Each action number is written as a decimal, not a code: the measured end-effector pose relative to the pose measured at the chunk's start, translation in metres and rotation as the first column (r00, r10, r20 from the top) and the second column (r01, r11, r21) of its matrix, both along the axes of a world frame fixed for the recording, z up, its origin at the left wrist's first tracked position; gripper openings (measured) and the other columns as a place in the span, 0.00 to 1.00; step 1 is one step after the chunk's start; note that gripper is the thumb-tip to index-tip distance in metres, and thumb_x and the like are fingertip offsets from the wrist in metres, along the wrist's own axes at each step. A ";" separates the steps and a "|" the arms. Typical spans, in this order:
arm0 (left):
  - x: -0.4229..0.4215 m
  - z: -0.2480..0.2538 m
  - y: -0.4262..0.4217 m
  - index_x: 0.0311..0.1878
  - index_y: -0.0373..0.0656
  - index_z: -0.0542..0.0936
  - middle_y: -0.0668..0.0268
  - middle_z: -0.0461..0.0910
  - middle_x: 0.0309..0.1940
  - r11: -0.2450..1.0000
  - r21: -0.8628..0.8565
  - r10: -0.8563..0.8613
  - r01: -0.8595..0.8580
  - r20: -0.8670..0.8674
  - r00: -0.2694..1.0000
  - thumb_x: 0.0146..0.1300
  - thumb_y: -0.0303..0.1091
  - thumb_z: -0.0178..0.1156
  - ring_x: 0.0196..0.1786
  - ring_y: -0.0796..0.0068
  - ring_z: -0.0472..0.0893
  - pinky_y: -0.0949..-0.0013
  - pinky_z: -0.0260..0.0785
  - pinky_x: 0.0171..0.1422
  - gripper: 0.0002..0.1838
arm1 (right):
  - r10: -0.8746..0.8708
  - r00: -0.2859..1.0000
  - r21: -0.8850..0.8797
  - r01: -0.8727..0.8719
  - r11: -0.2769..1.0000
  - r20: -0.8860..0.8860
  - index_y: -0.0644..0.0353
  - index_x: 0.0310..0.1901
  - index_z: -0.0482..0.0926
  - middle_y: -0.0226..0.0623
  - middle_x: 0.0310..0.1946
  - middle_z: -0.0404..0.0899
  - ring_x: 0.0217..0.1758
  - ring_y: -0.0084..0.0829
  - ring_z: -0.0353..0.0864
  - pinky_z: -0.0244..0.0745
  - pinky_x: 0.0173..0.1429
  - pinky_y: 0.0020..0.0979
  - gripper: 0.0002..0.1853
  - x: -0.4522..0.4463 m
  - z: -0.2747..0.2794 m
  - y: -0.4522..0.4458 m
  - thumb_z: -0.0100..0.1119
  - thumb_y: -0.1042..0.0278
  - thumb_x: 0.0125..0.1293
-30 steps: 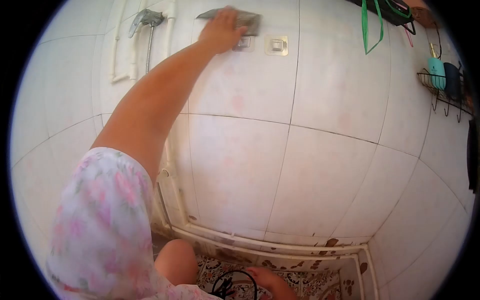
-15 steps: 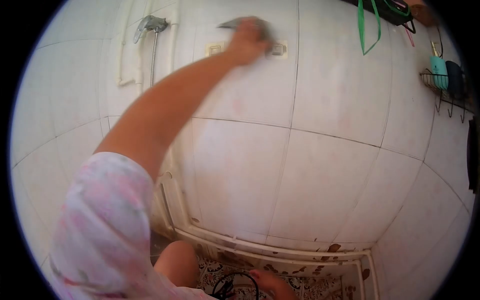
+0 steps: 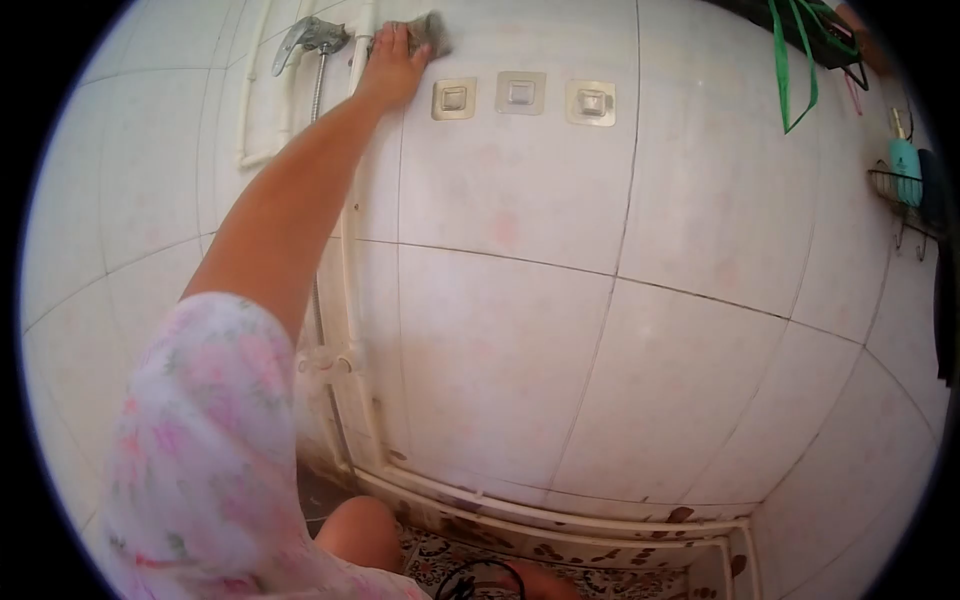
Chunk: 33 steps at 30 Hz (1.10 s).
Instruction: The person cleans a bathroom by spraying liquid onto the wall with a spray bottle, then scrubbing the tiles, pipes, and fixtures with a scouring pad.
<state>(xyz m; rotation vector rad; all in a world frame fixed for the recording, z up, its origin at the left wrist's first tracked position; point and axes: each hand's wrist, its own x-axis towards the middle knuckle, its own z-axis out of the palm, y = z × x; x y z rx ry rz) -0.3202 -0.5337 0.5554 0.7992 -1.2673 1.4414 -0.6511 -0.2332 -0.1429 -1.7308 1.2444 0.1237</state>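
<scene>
My left hand reaches up to the tiled wall with its fingers pressed over a wet-looking grey cloth. The cloth lies against the wall, beside a vertical white pipe. To the right of the hand are three square adhesive plates: a left one, a middle one and a right one. At the bottom edge a patch of skin shows behind a black loop; I cannot tell whether it is my right hand or a foot.
A metal shower tap with a hose is left of the hand. At the right hang a green strap and a wire rack holding a teal bottle. White pipes run low along the wall above the patterned floor.
My left hand first moved right with the cloth over the plates, then left and up to the pipe. All three plates are now uncovered. The view has shifted slightly.
</scene>
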 end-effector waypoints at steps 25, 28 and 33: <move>-0.051 -0.102 0.052 0.72 0.38 0.54 0.48 0.45 0.74 0.909 0.142 -0.310 0.392 -0.397 0.864 0.68 0.52 0.45 0.76 0.49 0.45 0.46 0.44 0.75 0.36 | -0.101 0.995 -0.143 0.102 0.984 0.020 0.49 0.67 0.64 0.45 0.57 0.74 0.58 0.44 0.74 0.68 0.61 0.41 0.26 0.002 0.038 0.038 0.50 0.56 0.69; -0.095 -0.094 0.065 0.68 0.29 0.57 0.40 0.52 0.70 0.927 0.067 -0.346 0.370 -0.232 0.909 0.67 0.46 0.51 0.73 0.43 0.49 0.52 0.42 0.76 0.35 | -0.124 0.992 -0.090 0.126 0.988 0.026 0.50 0.67 0.64 0.46 0.58 0.74 0.59 0.45 0.74 0.68 0.62 0.41 0.26 0.008 0.046 0.039 0.50 0.57 0.69; -0.150 -0.201 0.122 0.71 0.33 0.55 0.48 0.46 0.74 0.875 0.406 -0.347 0.265 0.141 0.927 0.66 0.46 0.54 0.73 0.49 0.53 0.50 0.49 0.73 0.38 | 0.051 0.999 -0.379 -0.047 0.924 0.001 0.53 0.67 0.63 0.49 0.61 0.71 0.61 0.47 0.72 0.67 0.63 0.43 0.25 0.015 0.056 0.049 0.47 0.60 0.69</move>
